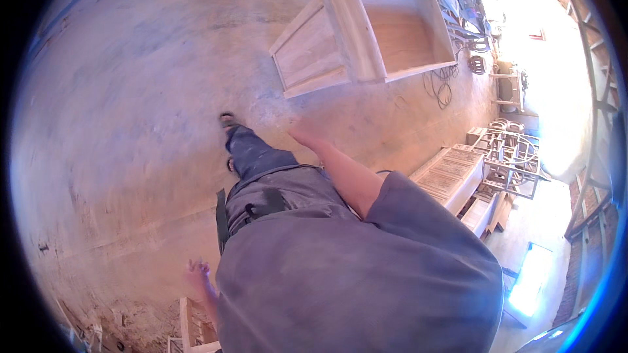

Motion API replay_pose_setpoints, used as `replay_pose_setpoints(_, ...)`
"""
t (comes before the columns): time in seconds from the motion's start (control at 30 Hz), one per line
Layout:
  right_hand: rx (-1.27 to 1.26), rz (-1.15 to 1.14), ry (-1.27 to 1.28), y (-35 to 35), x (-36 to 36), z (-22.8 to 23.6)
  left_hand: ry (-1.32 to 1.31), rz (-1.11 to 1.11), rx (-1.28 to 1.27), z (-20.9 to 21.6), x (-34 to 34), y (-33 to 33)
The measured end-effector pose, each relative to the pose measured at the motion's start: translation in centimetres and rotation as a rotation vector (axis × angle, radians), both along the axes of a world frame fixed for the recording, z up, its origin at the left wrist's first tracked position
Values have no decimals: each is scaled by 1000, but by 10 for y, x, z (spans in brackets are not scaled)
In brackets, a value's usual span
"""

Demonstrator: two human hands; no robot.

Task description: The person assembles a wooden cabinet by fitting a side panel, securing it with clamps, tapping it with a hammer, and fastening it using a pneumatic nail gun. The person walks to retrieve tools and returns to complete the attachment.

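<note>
My right hand reaches out past my hip over the floor, its fingers smeared by motion. Nothing shows in it, though the blur hides how the fingers are set. Nearest to it stands a large unpainted wooden cabinet with panelled sides and an open hollow, apart from the hand. At my other side hangs my left hand, its fingers loosely bent and apart with no object visible in them. Close below that hand is a pale wooden frame, partly cut off by my arm and shirt. I cannot tell whether they touch.
Dusty concrete floor spreads around my feet. A black cable lies coiled beside the cabinet. Carved wooden panels are stacked at the right, with chair frames beyond them. More furniture parts crowd the far side near a bright opening.
</note>
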State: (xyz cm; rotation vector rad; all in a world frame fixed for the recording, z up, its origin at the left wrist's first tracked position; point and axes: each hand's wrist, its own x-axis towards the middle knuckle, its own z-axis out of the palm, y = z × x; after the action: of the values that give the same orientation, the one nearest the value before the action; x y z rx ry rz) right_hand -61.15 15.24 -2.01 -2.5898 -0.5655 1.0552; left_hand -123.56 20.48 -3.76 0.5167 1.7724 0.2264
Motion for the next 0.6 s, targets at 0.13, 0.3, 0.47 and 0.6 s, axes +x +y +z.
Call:
replay_pose_setpoints(0.13, 45, 73, 60, 97, -23, -52, 96, -160, -88, -9, -16, -5)
replay_pose_setpoints(0.3, 80, 352, 169, 245, -90, -29, 185, -187, -125, 17, -24, -4)
replay_pose_setpoints(0.47, 441, 800, 327, 427, -207, -97, 322, 34, -8, 43, -45, 13)
replay_pose_setpoints(0.6, 345, 921, 422, 542, -227, -44, 506, 233, 73, 22, -22, 27)
